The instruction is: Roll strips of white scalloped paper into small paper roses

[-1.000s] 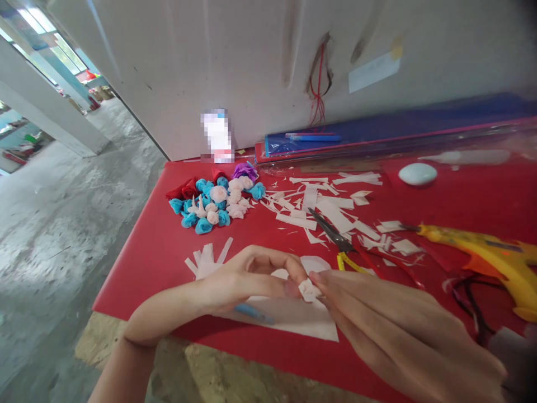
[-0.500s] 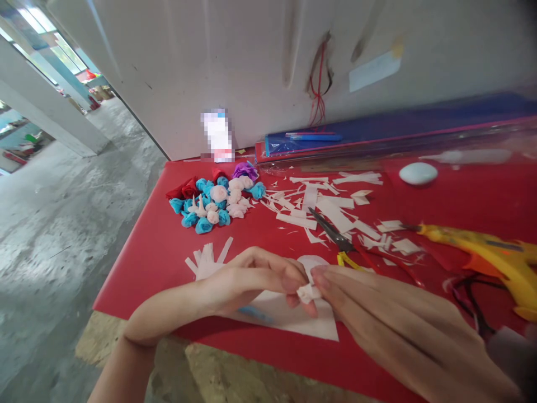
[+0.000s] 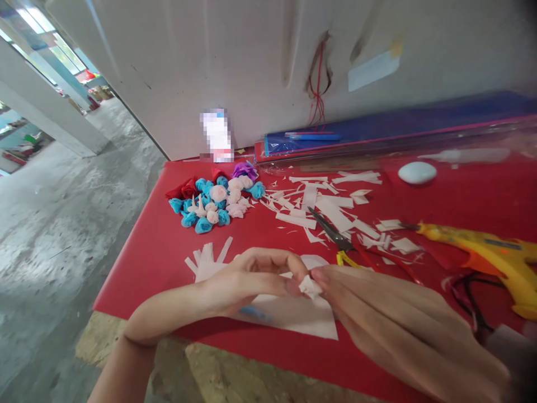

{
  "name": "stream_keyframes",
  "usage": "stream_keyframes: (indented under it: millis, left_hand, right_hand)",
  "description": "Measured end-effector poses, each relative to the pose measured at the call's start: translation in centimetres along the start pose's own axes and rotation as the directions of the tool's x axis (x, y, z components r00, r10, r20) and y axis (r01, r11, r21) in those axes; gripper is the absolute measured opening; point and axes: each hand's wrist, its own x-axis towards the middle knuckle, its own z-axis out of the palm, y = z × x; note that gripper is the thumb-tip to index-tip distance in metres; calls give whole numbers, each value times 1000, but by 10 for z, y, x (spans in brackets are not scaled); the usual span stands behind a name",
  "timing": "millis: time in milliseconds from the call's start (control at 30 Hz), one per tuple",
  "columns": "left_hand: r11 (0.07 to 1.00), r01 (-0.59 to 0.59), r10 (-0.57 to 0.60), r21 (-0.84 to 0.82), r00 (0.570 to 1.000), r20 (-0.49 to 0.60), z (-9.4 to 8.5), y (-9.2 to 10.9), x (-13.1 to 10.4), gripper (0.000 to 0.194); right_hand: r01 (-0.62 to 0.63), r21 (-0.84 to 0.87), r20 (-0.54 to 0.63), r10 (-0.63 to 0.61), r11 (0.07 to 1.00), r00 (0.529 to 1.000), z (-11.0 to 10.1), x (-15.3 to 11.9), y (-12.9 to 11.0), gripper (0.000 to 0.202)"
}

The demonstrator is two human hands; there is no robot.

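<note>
Between my two hands is a small cream-white paper flower (image 3: 310,286), its folded edges turned toward me. My left hand (image 3: 251,280) comes in from the left with its fingers curled, thumb and fingertips pinching the flower's left side. From the right, the thumb and fingertips of my right hand (image 3: 390,313) close on its other side. Beneath the hands lies a white paper sheet (image 3: 293,322) with a blue smear. Cut paper strips (image 3: 207,254) fan out just beyond my left wrist.
Blue, white, red and purple paper flowers (image 3: 218,193) cluster at the back left. Scissors (image 3: 331,229) lie among white paper scraps (image 3: 335,210). At the right rest a yellow glue gun (image 3: 474,243) and a pale oval object (image 3: 417,173). A lit phone (image 3: 218,134) leans on the wall.
The paper flower has turned slightly between the fingertips, showing more of its folded edge. My left fingers have shifted around it, and the lower fingertips have drawn back from view.
</note>
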Motion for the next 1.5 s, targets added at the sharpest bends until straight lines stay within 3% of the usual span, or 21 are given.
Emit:
stream_keyframes:
  millis: [133, 267, 333, 400, 500, 567, 733, 1100, 1367, 1500]
  left_hand:
    - [990, -90, 94, 107, 995, -28, 0, 0, 0, 16]
    - [900, -265, 296, 345, 954, -39, 0, 2, -3, 11]
    - [762, -367, 447, 534, 894, -22, 1, 4, -5, 7]
    - [566, -445, 582, 694, 812, 47, 2, 7, -7, 4]
    - [319, -484, 688, 815, 709, 153, 4, 11, -8, 2]
    - [221, -467, 712, 856, 677, 186, 4, 12, -8, 3]
    - [44, -359, 734, 932, 645, 214, 4, 13, -10, 7]
    - [-142, -255, 755, 956, 596, 271, 6, 15, -9, 7]
    - [-175, -249, 782, 953, 553, 288, 6, 13, -10, 10]
    - [-175, -228, 781, 958, 561, 276, 8, 14, -10, 10]
  right_hand:
    - [53, 19, -104, -51, 998, 993, 6, 10, 5, 48]
    - [84, 97, -86, -76, 992, 993, 8, 17, 10, 45]
    - [64, 102, -55, -59, 993, 997, 7, 19, 11, 40]
    - [72, 87, -17, -71, 994, 997, 4, 23, 10, 33]
    - [136, 44, 85, -139, 990, 987, 0, 29, 10, 32]
    - [180, 27, 122, -182, 983, 976, -3, 33, 11, 32]
    - [225, -5, 92, -223, 974, 970, -6, 34, 13, 31]
    - [190, 24, 69, -191, 982, 979, -3, 29, 13, 28]
    - [239, -63, 93, -233, 969, 968, -1, 28, 10, 28]
    - [217, -40, 111, -212, 975, 971, -1, 27, 10, 28]
